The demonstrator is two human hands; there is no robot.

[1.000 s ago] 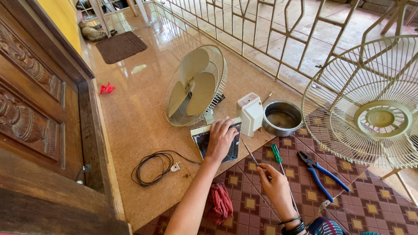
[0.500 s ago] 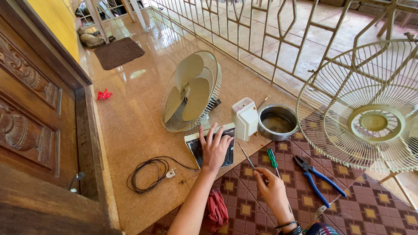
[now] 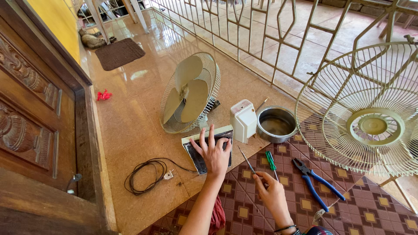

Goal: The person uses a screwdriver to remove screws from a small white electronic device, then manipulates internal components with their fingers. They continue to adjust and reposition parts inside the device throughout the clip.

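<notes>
The fan base lies flat on the floor under my left hand, fingers spread on it — my right hand, just beside, pinches a thin screwdriver angled toward it.

Bare floor was left open to the left of the left hand, past a coiled black cord. Ahead, the way was blocked by a fan, a white cover and a metal bowl.
</notes>
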